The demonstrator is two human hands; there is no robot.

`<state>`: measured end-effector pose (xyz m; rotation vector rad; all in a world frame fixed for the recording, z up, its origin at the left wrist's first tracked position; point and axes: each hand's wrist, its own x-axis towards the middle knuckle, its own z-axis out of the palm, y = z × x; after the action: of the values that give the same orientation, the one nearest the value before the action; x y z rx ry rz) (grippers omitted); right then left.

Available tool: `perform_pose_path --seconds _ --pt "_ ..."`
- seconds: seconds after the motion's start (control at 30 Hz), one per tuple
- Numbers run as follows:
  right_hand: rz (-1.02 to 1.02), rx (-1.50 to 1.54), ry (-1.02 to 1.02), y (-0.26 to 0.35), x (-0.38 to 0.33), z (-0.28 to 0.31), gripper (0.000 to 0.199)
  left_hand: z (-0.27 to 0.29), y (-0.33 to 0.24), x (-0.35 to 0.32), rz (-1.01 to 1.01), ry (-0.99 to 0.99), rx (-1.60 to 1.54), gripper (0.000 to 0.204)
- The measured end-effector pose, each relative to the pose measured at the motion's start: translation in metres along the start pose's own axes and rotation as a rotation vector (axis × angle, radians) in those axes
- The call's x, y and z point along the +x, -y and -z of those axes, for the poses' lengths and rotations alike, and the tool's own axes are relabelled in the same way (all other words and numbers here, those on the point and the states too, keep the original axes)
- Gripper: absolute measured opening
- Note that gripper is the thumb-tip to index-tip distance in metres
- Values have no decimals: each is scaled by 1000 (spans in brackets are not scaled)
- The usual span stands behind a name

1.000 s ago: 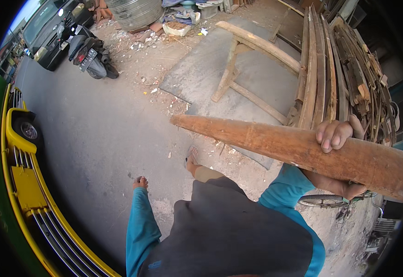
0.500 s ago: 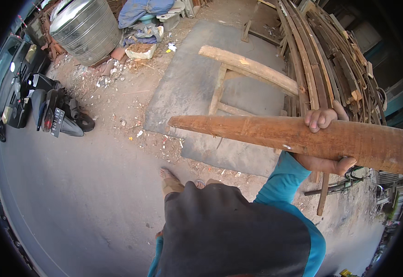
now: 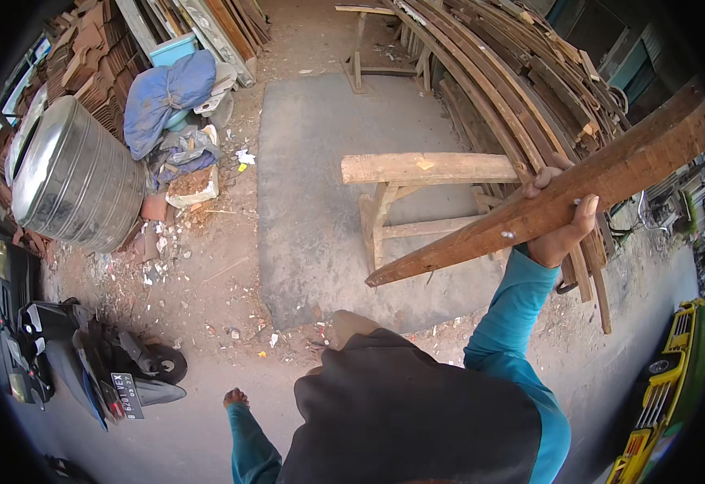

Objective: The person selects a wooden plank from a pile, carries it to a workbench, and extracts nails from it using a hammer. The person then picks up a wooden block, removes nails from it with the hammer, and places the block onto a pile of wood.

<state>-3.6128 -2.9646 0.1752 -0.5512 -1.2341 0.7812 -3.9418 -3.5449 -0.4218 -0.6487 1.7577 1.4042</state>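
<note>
A long brown wooden plank [image 3: 522, 206] slants across the right side, its tapered end low and its wide end up at the right. My right hand [image 3: 562, 234] is closed around its edge, the thumb on the near face and some fingertips over the far edge. At the lower left, my left hand [image 3: 237, 396] hangs beside my body with its small visible fingers curled and nothing seen in them. Beyond the plank stands a wooden sawhorse [image 3: 425, 168], its top beam meeting a stack of long timber [image 3: 481, 68].
A grey mat [image 3: 304, 202] lies under the sawhorse. To the left are a steel drum [image 3: 82, 177], a blue cloth bundle [image 3: 171, 97], roof tiles [image 3: 86, 56] and scattered rubble. A parked motorcycle [image 3: 102, 355] stands lower left, and a yellow-green vehicle [image 3: 667, 379] lower right.
The plank's tapered end has swung toward me and its wide end up and away, still in my right hand. My left hand has come into view. The sawhorse looks nearer.
</note>
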Motion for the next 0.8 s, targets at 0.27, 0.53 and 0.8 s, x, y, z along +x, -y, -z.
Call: perform_pose_path --seconds 0.27,0.53,0.8 --pt "-50 -467 -78 -90 45 -109 73 -175 -338 195 -233 309 189 21" --pt "-99 -692 31 -249 161 -266 55 -367 -524 283 43 652 415 16" --pt "-603 -905 315 -430 250 -386 73 -516 -662 287 -524 546 1954 28"
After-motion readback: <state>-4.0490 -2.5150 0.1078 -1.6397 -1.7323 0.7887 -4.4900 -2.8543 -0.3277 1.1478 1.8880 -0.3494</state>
